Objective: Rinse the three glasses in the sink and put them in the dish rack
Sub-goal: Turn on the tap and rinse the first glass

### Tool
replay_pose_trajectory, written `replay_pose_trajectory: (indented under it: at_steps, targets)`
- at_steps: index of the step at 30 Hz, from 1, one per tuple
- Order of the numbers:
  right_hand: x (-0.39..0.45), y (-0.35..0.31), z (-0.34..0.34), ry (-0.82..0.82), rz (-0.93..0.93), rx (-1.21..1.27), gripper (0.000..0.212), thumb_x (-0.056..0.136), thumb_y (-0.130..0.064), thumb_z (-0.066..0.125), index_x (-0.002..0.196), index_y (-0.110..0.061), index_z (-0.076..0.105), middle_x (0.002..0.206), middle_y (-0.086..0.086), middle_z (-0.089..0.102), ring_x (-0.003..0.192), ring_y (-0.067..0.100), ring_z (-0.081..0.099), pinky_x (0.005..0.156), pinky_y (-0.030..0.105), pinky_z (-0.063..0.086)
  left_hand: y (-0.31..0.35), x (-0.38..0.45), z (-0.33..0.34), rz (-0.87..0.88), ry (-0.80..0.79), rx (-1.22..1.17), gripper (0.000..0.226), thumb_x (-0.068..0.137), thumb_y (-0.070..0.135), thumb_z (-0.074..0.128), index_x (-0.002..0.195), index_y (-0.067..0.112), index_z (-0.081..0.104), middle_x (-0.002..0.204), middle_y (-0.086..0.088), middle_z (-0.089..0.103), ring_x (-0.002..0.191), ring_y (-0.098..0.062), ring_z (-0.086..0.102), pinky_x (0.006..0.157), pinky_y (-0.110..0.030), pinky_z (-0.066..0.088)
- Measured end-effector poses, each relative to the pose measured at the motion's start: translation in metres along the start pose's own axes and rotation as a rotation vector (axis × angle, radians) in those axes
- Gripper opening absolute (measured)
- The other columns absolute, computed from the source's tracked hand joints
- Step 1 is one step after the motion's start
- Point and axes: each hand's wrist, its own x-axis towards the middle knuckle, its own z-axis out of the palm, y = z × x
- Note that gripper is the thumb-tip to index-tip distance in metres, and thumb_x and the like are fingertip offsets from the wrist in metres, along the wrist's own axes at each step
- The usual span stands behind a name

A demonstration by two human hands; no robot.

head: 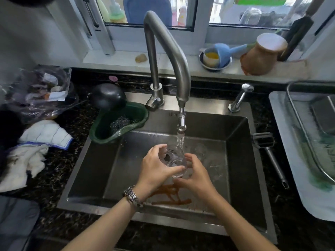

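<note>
I hold a clear glass (175, 158) tilted under the running faucet (168, 57), over the middle of the steel sink (237, 160). My left hand (155, 169) wraps it from the left, with a metal watch on the wrist. My right hand (195, 174) cups it from the right and below. Water streams from the spout into the glass. More clear glass shapes (208, 160) seem to lie in the sink to the right, hard to make out. The wire dish rack (311, 127) stands on a tray at the right edge.
Brown liquid streaks (170, 195) run across the sink floor near the front. A green holder (117, 122) with a scrubber hangs at the sink's back left. A peeler (270, 153) lies on the counter right of the sink. Cloths (30, 154) and a plastic bag lie left.
</note>
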Motion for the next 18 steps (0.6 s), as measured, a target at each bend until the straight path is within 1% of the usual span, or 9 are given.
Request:
replay_pose_trajectory:
  at_steps: [2,3,5,6,7,9,11,15,18]
  targets:
    - [0.004,0.008,-0.004,0.022,-0.022,0.008,0.068,0.064,-0.026,0.086,0.117,-0.035,0.044,0.119,-0.009,0.055,0.110,0.005,0.053,0.092,0.028,0.050,0.006,0.001,0.007,-0.043,0.008,-0.051,0.090,0.051,0.042,0.091,0.129,0.021,0.050,0.111,0.010,0.060,0.100,-0.002,0.056,0.080,0.000,0.037]
    - [0.006,0.011,-0.006,0.034,-0.030,0.002,0.070,0.064,-0.026,0.086,0.120,-0.032,0.045,0.121,-0.008,0.056,0.111,0.007,0.054,0.094,0.030,0.050,0.008,0.001,0.010,-0.056,0.006,-0.070,0.094,0.051,0.042,0.091,0.132,0.022,0.047,0.110,0.011,0.060,0.102,-0.003,0.057,0.085,-0.005,0.040]
    - [0.009,0.017,-0.007,0.043,-0.030,-0.011,0.076,0.064,-0.026,0.087,0.128,-0.025,0.045,0.125,-0.010,0.054,0.116,0.007,0.053,0.096,0.027,0.047,0.012,0.001,0.014,-0.067,0.002,-0.090,0.100,0.051,0.042,0.092,0.136,0.024,0.043,0.111,0.011,0.060,0.104,-0.006,0.058,0.091,-0.017,0.046]
    - [0.011,0.018,-0.008,0.042,-0.026,-0.015,0.079,0.064,-0.027,0.087,0.131,-0.023,0.044,0.126,-0.012,0.052,0.118,0.007,0.052,0.097,0.025,0.046,0.014,0.001,0.016,-0.072,-0.001,-0.097,0.102,0.051,0.041,0.092,0.137,0.024,0.041,0.111,0.010,0.060,0.105,-0.007,0.059,0.092,-0.019,0.047]
    - [0.013,0.020,-0.007,0.042,-0.026,-0.018,0.082,0.062,-0.030,0.087,0.131,-0.024,0.044,0.127,-0.012,0.053,0.119,0.007,0.052,0.098,0.027,0.046,0.016,0.002,0.017,-0.077,-0.006,-0.106,0.103,0.051,0.040,0.092,0.138,0.024,0.040,0.112,0.009,0.060,0.105,-0.008,0.059,0.093,-0.021,0.048]
    - [0.018,0.021,-0.006,0.055,-0.024,-0.023,0.085,0.057,-0.040,0.086,0.130,-0.028,0.044,0.127,-0.010,0.056,0.117,0.008,0.056,0.097,0.035,0.051,0.018,0.006,0.019,-0.093,-0.014,-0.134,0.103,0.051,0.038,0.093,0.138,0.024,0.040,0.113,0.008,0.060,0.106,-0.008,0.059,0.095,-0.024,0.050]
    - [0.024,0.021,-0.006,0.079,-0.020,-0.038,0.081,0.055,-0.046,0.083,0.125,-0.031,0.045,0.124,-0.008,0.057,0.112,0.009,0.058,0.093,0.038,0.054,0.019,0.012,0.017,-0.100,-0.029,-0.162,0.103,0.052,0.037,0.093,0.139,0.023,0.039,0.115,0.007,0.060,0.106,-0.007,0.058,0.096,-0.025,0.050]
    - [0.031,0.014,-0.007,0.179,-0.054,-0.123,0.067,0.058,-0.036,0.081,0.116,-0.027,0.049,0.112,-0.007,0.059,0.101,0.010,0.060,0.084,0.036,0.055,0.017,0.022,0.012,-0.104,-0.097,-0.201,0.102,0.054,0.036,0.092,0.140,0.020,0.040,0.120,0.005,0.057,0.110,-0.007,0.056,0.099,-0.028,0.050]
    - [0.035,0.011,-0.005,0.243,-0.051,-0.158,0.062,0.058,-0.034,0.080,0.112,-0.025,0.050,0.106,-0.008,0.059,0.092,0.011,0.061,0.077,0.037,0.056,0.014,0.031,0.011,-0.102,-0.140,-0.155,0.101,0.047,0.053,0.087,0.134,0.021,0.046,0.123,0.005,0.052,0.115,-0.010,0.054,0.101,-0.035,0.050]
